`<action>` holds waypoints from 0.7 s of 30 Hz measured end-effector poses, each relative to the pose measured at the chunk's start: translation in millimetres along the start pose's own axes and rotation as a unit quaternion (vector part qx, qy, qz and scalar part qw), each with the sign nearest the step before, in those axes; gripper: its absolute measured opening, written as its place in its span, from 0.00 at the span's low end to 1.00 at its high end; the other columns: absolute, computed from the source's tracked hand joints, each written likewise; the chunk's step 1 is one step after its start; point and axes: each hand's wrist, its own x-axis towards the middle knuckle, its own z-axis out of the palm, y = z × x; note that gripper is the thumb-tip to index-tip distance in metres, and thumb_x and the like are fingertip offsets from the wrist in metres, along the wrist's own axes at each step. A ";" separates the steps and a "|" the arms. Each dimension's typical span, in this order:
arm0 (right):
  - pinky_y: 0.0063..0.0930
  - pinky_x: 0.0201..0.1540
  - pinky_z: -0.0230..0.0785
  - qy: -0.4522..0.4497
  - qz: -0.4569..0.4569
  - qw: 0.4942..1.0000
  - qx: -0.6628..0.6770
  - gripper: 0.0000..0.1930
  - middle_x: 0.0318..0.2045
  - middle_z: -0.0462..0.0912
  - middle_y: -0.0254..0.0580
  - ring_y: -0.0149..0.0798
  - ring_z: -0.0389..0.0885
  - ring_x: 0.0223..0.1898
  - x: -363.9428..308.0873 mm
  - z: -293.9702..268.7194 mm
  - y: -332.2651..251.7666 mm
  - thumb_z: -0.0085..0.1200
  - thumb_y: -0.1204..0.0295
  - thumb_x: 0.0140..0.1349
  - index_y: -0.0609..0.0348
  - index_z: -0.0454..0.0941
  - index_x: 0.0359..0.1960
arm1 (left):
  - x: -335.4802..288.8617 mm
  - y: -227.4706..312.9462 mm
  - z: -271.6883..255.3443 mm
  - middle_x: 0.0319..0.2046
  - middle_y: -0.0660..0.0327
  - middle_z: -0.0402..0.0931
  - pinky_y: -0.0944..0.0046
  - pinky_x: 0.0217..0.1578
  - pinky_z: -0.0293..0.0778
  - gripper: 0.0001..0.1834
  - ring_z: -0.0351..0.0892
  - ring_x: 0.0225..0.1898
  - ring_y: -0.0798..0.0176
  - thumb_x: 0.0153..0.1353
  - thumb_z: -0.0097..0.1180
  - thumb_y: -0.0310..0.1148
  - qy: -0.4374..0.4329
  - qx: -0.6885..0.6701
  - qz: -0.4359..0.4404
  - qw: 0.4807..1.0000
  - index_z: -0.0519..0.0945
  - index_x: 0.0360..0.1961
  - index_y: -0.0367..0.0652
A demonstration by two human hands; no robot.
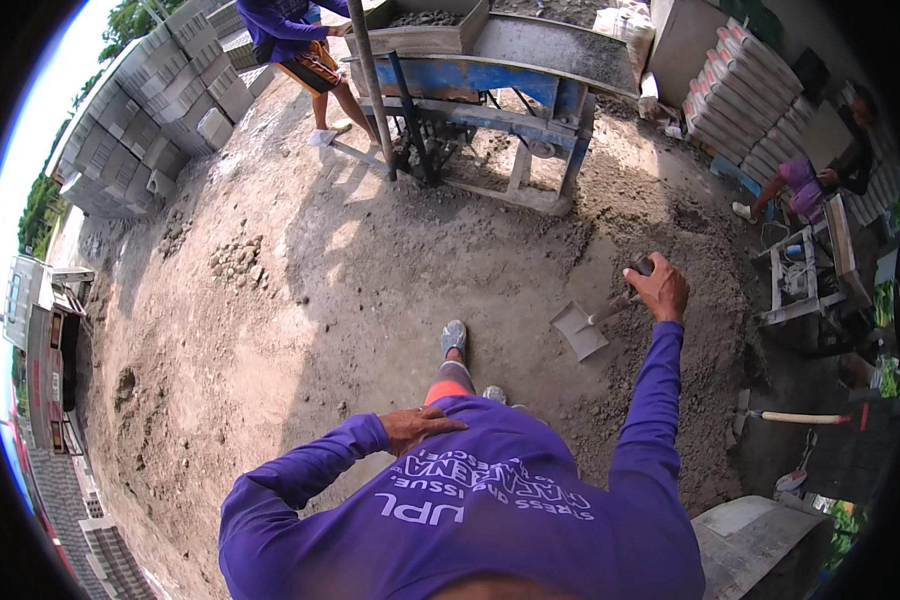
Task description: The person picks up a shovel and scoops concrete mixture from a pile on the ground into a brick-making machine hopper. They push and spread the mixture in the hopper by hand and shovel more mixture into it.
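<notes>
My right hand (662, 290) is closed around the dark grip at the top of a shovel (579, 331). The shovel's grey metal blade points down and to the left, over sandy ground. Whether the blade touches the ground, I cannot tell. On my left, the arm is bent and my left hand (418, 428) lies flat against the purple shirt at my waist, its fingers stretched out and holding nothing. Loose grey sand mix (660, 225) is heaped beyond and right of the shovel.
Ahead stands a blue machine frame (510, 85) with a tray of grey mix; another person (290, 35) is beside it. Concrete blocks (155, 110) are stacked far left, sacks (740, 95) far right. Near the right, a person sits by a metal frame (795, 270); a long-handled tool (800, 417) lies closer.
</notes>
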 end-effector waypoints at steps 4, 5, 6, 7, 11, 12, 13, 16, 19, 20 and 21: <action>0.46 0.34 0.73 0.002 -0.003 1.000 0.000 0.21 0.28 0.81 0.43 0.48 0.82 0.31 0.4 1.0 0.6 0.60 0.50 0.50 0.54 0.76 0.35 | 1.5 -4.3 5.1 0.56 0.47 0.63 0.48 0.61 0.61 0.53 0.65 0.58 0.40 0.40 0.66 0.39 0.006 0.001 0.004 1.000 0.54 0.70 0.56; 0.46 0.34 0.73 0.000 -0.002 1.000 0.001 0.21 0.28 0.81 0.43 0.48 0.82 0.31 0.8 0.8 0.6 0.60 0.50 0.50 0.54 0.76 0.35 | 1.8 -3.3 4.6 0.56 0.47 0.63 0.48 0.61 0.60 0.52 0.65 0.58 0.40 0.41 0.65 0.38 0.005 -0.001 -0.001 1.000 0.54 0.70 0.56; 0.46 0.34 0.73 -0.001 0.000 1.000 0.002 0.21 0.28 0.81 0.43 0.49 0.82 0.31 0.8 0.7 0.7 0.60 0.50 0.50 0.54 0.76 0.35 | 1.8 -2.0 3.7 0.56 0.47 0.63 0.48 0.61 0.60 0.52 0.65 0.57 0.41 0.41 0.65 0.38 0.004 -0.003 -0.005 1.000 0.53 0.70 0.55; 0.46 0.34 0.73 -0.002 -0.001 1.000 0.002 0.21 0.28 0.81 0.43 0.49 0.82 0.31 0.5 0.6 0.2 0.60 0.50 0.50 0.54 0.76 0.35 | 1.6 -0.4 2.9 0.56 0.47 0.63 0.48 0.61 0.60 0.52 0.65 0.57 0.41 0.41 0.65 0.38 0.004 -0.003 -0.005 1.000 0.53 0.70 0.55; 0.47 0.34 0.73 0.001 -0.006 1.000 0.002 0.21 0.29 0.81 0.44 0.50 0.82 0.31 0.1 0.3 -0.1 0.60 0.50 0.50 0.54 0.77 0.35 | 0.6 8.2 -4.8 0.55 0.48 0.63 0.48 0.60 0.61 0.48 0.65 0.57 0.41 0.45 0.62 0.38 0.005 0.019 0.010 1.000 0.54 0.70 0.56; 0.47 0.35 0.73 -0.006 -0.002 1.000 0.003 0.22 0.29 0.81 0.44 0.50 0.82 0.32 0.2 0.3 0.3 0.60 0.50 0.50 0.54 0.77 0.36 | 0.5 9.4 -5.9 0.55 0.48 0.64 0.48 0.60 0.61 0.47 0.65 0.57 0.41 0.47 0.61 0.38 0.003 0.022 0.018 1.000 0.54 0.70 0.56; 0.47 0.35 0.73 -0.006 -0.003 1.000 0.003 0.22 0.29 0.81 0.44 0.50 0.82 0.32 0.0 0.2 0.0 0.60 0.50 0.50 0.54 0.77 0.36 | 0.7 7.3 -4.0 0.55 0.48 0.64 0.48 0.60 0.61 0.47 0.65 0.57 0.41 0.47 0.61 0.38 0.003 0.022 0.019 1.000 0.54 0.70 0.56; 0.47 0.35 0.73 0.004 -0.005 1.000 -0.002 0.22 0.30 0.81 0.45 0.50 0.82 0.33 -0.8 0.5 -0.8 0.60 0.50 0.50 0.55 0.77 0.37 | 1.6 1.0 1.2 0.55 0.49 0.63 0.48 0.60 0.61 0.47 0.65 0.57 0.42 0.47 0.61 0.38 0.013 0.003 0.006 1.000 0.54 0.70 0.57; 0.47 0.36 0.74 0.002 -0.006 1.000 -0.010 0.23 0.31 0.82 0.44 0.50 0.82 0.34 -0.9 0.1 -1.7 0.60 0.50 0.50 0.54 0.77 0.38 | 2.6 0.7 0.3 0.55 0.49 0.63 0.48 0.61 0.60 0.47 0.64 0.58 0.42 0.47 0.60 0.37 0.007 0.001 0.000 1.000 0.54 0.70 0.57; 0.47 0.36 0.74 -0.004 -0.002 1.000 -0.010 0.23 0.31 0.82 0.44 0.49 0.82 0.34 -1.1 -0.9 -2.7 0.60 0.50 0.50 0.54 0.77 0.38 | 2.9 1.1 -0.8 0.55 0.49 0.63 0.48 0.61 0.60 0.48 0.64 0.58 0.42 0.46 0.61 0.37 0.004 0.008 0.007 1.000 0.54 0.70 0.57; 0.46 0.36 0.74 -0.009 0.001 1.000 -0.010 0.22 0.31 0.82 0.44 0.49 0.82 0.34 -1.1 -1.5 -3.3 0.59 0.50 0.50 0.54 0.76 0.39 | 3.1 1.4 -1.7 0.56 0.49 0.63 0.48 0.62 0.59 0.48 0.63 0.58 0.41 0.45 0.61 0.37 0.001 0.015 0.014 1.000 0.54 0.69 0.56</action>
